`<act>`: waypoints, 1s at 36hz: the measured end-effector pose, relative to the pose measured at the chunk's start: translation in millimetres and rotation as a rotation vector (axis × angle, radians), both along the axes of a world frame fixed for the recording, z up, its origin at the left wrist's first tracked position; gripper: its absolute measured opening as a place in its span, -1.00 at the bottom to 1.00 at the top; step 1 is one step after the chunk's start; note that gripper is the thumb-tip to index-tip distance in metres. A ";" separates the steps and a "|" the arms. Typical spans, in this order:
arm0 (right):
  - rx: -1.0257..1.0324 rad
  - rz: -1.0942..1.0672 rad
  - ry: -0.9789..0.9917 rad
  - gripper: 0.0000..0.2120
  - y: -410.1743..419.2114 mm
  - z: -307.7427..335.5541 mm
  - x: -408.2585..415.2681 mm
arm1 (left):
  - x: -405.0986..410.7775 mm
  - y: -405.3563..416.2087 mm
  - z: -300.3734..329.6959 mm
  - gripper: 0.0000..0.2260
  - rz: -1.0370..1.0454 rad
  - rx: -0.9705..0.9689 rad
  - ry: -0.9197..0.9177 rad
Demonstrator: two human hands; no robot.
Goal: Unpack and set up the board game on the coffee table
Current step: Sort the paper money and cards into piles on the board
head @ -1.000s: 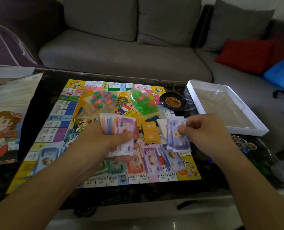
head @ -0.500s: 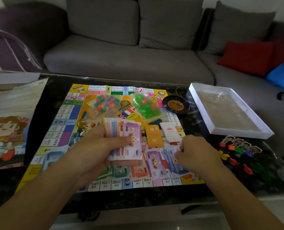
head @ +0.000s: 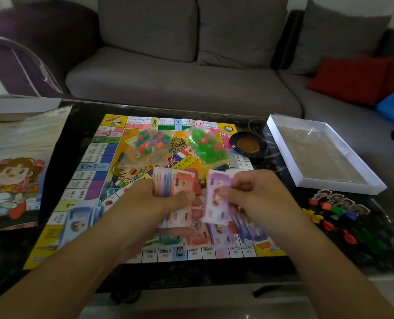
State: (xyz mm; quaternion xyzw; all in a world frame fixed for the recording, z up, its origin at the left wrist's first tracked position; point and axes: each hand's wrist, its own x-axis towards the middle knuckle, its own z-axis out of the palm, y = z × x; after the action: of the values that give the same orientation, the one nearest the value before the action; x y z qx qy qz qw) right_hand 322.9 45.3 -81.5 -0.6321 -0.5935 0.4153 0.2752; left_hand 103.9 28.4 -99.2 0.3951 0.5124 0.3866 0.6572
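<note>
A purple note (head: 216, 199) is pinched in the right hand (head: 258, 199), thumb on its face and fingers curled behind. Its long axis runs away from the person, slightly tilted, and it is held above the near edge of the board (head: 113, 162). Just to its left, the fanned stack of notes (head: 175, 187) is gripped in the left hand (head: 154, 203), thumb laid across the top orange note; the two hands are almost touching.

Directly beneath the right grip, purple notes (head: 221, 236) are laid on the board in a row with other sorted piles (head: 81, 219) stretching to the left. The pile to be fed therefore lies straight down and slightly toward the person, and the right hand is much the nearer. A short downward set-down with the note kept lengthwise would seem to be called for.

Farther out, two bags of pieces (head: 205, 146) rest mid-board, a spinner (head: 247, 146) at its right edge, and the box tray (head: 283, 148) and pawns (head: 338, 208) on the counter (head: 81, 116).
</note>
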 end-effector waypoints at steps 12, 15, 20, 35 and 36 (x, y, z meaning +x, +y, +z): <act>-0.088 0.097 -0.511 -0.58 16.8 -46.0 16.9 | -7.9 4.2 1.8 -0.81 0.009 -0.063 0.049; -0.093 0.068 -0.647 -0.60 14.1 -47.6 11.3 | -7.2 1.3 4.1 -0.83 -0.014 -0.044 0.042; 0.050 0.042 -0.425 -0.80 1.3 -20.6 -2.9 | -7.4 -1.7 5.4 -0.83 -0.010 -0.007 0.025; 0.040 -0.017 -0.059 -0.74 4.1 -10.8 -12.2 | -17.4 9.5 8.9 -0.83 0.124 -0.074 -0.019; 0.022 0.008 -0.121 -0.73 5.4 -15.1 -10.8 | -20.1 11.0 9.6 -0.82 0.145 -0.081 -0.032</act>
State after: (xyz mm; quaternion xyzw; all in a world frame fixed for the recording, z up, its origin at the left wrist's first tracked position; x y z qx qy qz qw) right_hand 312.1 50.7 -96.6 -0.6506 -0.6163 0.3709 0.2438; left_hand 83.8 39.5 -89.6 0.3237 0.5445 0.4184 0.6509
